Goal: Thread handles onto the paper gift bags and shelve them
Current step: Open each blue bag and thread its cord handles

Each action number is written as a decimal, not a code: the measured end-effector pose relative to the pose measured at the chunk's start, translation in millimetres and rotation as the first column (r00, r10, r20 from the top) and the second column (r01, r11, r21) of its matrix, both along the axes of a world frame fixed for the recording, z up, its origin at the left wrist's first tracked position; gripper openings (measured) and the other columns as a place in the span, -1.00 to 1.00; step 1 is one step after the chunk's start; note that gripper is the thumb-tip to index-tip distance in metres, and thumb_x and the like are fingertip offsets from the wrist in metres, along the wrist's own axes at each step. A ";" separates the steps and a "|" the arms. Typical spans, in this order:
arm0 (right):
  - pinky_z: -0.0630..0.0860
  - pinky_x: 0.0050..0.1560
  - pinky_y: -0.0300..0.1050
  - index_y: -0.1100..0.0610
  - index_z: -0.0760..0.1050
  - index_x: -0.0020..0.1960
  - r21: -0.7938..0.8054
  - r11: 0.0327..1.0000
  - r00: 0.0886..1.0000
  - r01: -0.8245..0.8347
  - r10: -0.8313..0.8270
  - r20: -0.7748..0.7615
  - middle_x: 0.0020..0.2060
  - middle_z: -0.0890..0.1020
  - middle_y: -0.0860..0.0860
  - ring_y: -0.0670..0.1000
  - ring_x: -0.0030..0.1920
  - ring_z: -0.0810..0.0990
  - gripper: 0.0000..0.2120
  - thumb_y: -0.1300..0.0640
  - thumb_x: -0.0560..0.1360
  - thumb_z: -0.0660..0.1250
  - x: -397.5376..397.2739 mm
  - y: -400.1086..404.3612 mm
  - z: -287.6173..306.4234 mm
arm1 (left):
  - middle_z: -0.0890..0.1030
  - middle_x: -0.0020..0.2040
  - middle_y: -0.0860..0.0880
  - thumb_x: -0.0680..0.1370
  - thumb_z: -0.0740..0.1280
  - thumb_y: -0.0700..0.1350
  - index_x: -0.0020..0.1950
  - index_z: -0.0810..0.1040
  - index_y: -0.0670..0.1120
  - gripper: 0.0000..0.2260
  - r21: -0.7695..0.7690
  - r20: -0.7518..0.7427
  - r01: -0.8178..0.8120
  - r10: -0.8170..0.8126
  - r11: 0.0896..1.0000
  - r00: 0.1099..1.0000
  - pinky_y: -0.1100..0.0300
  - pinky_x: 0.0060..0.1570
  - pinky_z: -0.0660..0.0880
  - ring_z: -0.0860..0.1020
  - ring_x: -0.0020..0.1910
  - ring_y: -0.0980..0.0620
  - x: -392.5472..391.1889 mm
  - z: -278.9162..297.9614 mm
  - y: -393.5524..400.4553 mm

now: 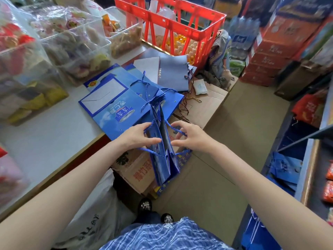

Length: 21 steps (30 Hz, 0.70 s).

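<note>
Shop goods crowd every side of a narrow tan floor aisle [243, 123], and the wide lens bends and blurs the edges, so most box printing cannot be read. On the left, a white bench [45, 134] with a wood-coloured front edge carries clear bins of wrapped snacks [72, 42] and a red plastic crate [171, 24], its top cut off by the frame.

Flat blue gift bags [126, 98] lie stacked on the bench, overhanging its near corner; white Chinese characters on them are too blurred to read. Grey-blue folded bags [171, 73] sit behind them.

Off the bench edge, over an opened cardboard carton [137, 170] with red Chinese print, one blue paper bag [164, 150] is held upright and folded narrow. The left hand [137, 136] pinches the bag's side and a blue cord handle [149, 150]; the right hand [189, 136] pinches the bag's other side, with a loop of cord [175, 129] by its fingertips. Whether the cord ends are knotted is hidden.

A metal shelf [306, 159] on the right holds more blue bags [286, 168], partly hidden.
</note>
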State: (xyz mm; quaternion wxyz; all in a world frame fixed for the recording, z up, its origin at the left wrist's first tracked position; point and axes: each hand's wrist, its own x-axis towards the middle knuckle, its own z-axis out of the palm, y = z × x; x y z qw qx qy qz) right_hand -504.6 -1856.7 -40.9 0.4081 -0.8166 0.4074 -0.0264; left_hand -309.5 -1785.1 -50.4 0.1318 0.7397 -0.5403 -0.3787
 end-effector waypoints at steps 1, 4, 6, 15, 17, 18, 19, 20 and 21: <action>0.46 -0.04 -0.17 0.02 0.36 0.32 0.008 1.000 1.000 0.025 -0.025 -0.008 -0.10 0.61 -0.02 -0.09 -0.17 0.52 -0.53 0.05 0.45 0.40 0.8 -3.3 -0.4 | 0.57 -0.12 -0.05 0.49 0.35 0.10 0.35 0.40 0.01 -0.53 -0.003 -0.132 -0.041 0.040 0.999 0.990 0.22 -0.25 0.45 0.51 -0.26 0.08 -1.5 0.1 -2.2; 0.45 -0.10 -0.15 0.10 0.47 0.21 0.001 0.997 0.996 0.075 -0.075 -0.048 -0.08 0.67 0.04 -0.16 -0.25 0.52 -0.70 0.03 0.51 0.32 6.0 -8.9 1.6 | 0.46 -0.22 -0.02 0.57 0.27 -0.11 0.05 0.58 -0.02 -0.88 0.059 -0.463 -0.259 0.256 0.964 0.848 0.35 -0.44 0.25 0.34 -0.37 0.12 -5.6 10.0 -6.8; 0.39 -0.28 -0.25 0.16 0.50 0.17 0.114 0.987 0.989 0.115 -0.124 0.074 -0.08 0.67 0.07 -0.29 -0.42 0.48 -0.69 0.03 0.50 0.35 9.3 -7.1 7.2 | 0.47 -0.22 -0.01 0.58 0.26 -0.11 0.00 0.60 -0.05 -0.87 0.168 -0.686 -0.322 0.345 0.932 0.640 0.38 -0.45 0.37 0.43 -0.35 0.12 -11.4 27.3 -7.2; 0.55 -0.14 -0.08 0.18 0.29 0.31 -0.040 0.977 0.933 0.210 -0.188 0.308 -0.19 0.57 -0.02 -0.07 -0.32 0.55 -0.55 0.32 0.46 0.33 26.1 -0.4 36.0 | 0.50 0.12 0.01 0.56 0.21 0.11 0.15 0.55 0.03 -0.74 0.126 -0.731 -0.222 0.242 0.967 0.638 0.03 0.02 0.58 0.55 0.08 0.00 -35.8 77.5 -13.4; 0.49 -0.40 -0.21 0.18 0.30 0.19 0.009 0.966 0.893 0.257 -0.240 0.380 -0.26 0.61 -0.01 -0.09 -0.51 0.48 -0.67 0.41 0.47 0.19 19.5 -2.7 49.1 | 0.45 0.20 0.01 0.59 0.23 0.01 0.23 0.51 0.01 -0.76 -0.136 -0.501 -0.293 0.190 0.946 0.844 0.10 0.03 0.56 0.50 0.13 0.03 -27.2 73.5 -15.9; 0.41 -0.48 -0.27 0.15 0.30 0.12 0.036 0.968 0.887 0.248 -0.242 0.395 -0.28 0.62 -0.01 -0.11 -0.57 0.42 -0.69 0.44 0.47 0.14 15.0 -4.3 57.2 | 0.41 0.26 0.00 0.58 0.27 -0.07 0.30 0.47 0.00 -0.72 -0.349 -0.314 -0.256 0.145 0.901 0.938 0.12 0.04 0.53 0.49 0.12 0.04 -20.2 72.0 -15.0; 0.34 -0.51 -0.32 0.10 0.29 0.06 0.052 0.973 0.888 0.225 -0.226 0.400 -0.29 0.63 0.01 -0.13 -0.60 0.37 -0.69 0.45 0.45 0.11 10.6 -5.1 66.1 | 0.34 0.32 0.01 0.56 0.30 -0.14 0.37 0.40 -0.01 -0.63 -0.519 -0.139 -0.138 0.076 0.843 0.987 0.16 0.01 0.51 0.49 0.08 0.06 -13.3 69.8 -14.3; 0.30 -0.51 -0.35 0.06 0.29 0.01 0.058 0.979 0.893 0.196 -0.203 0.402 -0.30 0.62 0.04 -0.14 -0.60 0.35 -0.67 0.46 0.45 0.09 6.9 -5.2 74.0 | 0.27 0.36 0.07 0.53 0.33 -0.17 0.43 0.31 0.02 -0.52 -0.606 0.003 0.012 -0.013 0.795 1.000 0.21 -0.05 0.48 0.48 0.02 0.08 -7.9 67.0 -15.9; 0.27 -0.50 -0.37 0.04 0.30 -0.02 0.060 0.983 0.897 0.173 -0.182 0.402 -0.32 0.62 0.06 -0.15 -0.59 0.33 -0.66 0.46 0.44 0.09 4.4 -4.6 79.8 | 0.23 0.38 0.14 0.52 0.34 -0.16 0.47 0.23 0.07 -0.44 -0.617 0.109 0.144 -0.097 0.774 0.989 0.25 -0.09 0.45 0.49 -0.05 0.11 -6.5 66.7 -18.4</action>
